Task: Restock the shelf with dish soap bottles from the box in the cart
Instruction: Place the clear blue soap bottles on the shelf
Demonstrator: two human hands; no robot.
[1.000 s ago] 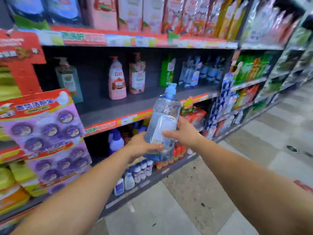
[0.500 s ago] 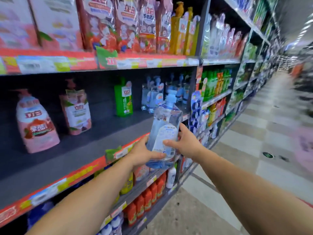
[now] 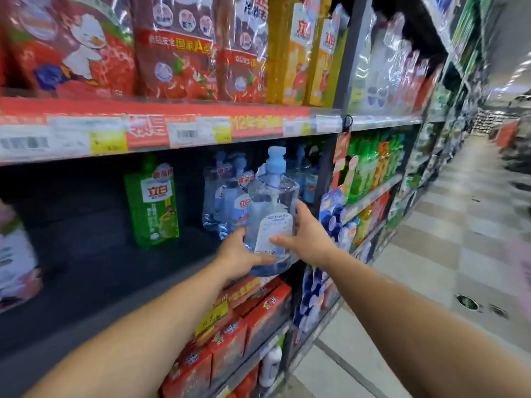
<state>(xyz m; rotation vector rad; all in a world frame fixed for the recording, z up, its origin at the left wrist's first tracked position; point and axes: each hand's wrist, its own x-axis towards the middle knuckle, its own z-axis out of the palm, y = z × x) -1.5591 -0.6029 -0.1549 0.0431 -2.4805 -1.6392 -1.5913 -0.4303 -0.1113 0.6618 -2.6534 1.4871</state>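
A clear dish soap bottle [image 3: 271,222] with a pale blue pump top is held upright between both hands at the front edge of the dark shelf [image 3: 86,282], its base just above the shelf lip. The bottle is grasped low on its left side by the left hand [image 3: 240,255], whose thumb is laid across the front near the base, while its right side is clasped by the right hand [image 3: 307,239], with the thumb pressed over the white label and the fingers wrapped round the back (their tips are hidden by the bottle). Just behind the bottle, deeper on the same shelf, a cluster of similar clear bottles [image 3: 227,196] is seen, and whether the held bottle touches them cannot be told. To the left of the bottle, well apart from it, a green bottle [image 3: 152,202] is stood upright on the shelf. Above the bottle, a shelf edge is lined with red and white price tags [image 3: 184,127], and red refill pouches [image 3: 178,47] are ranged on top of it. Below the bottle, red boxes [image 3: 258,317] are stacked on the lower shelf. To the right of the bottle, green and orange bottles [image 3: 370,165] are shelved in the next bay, beside a tiled aisle floor [image 3: 459,225].
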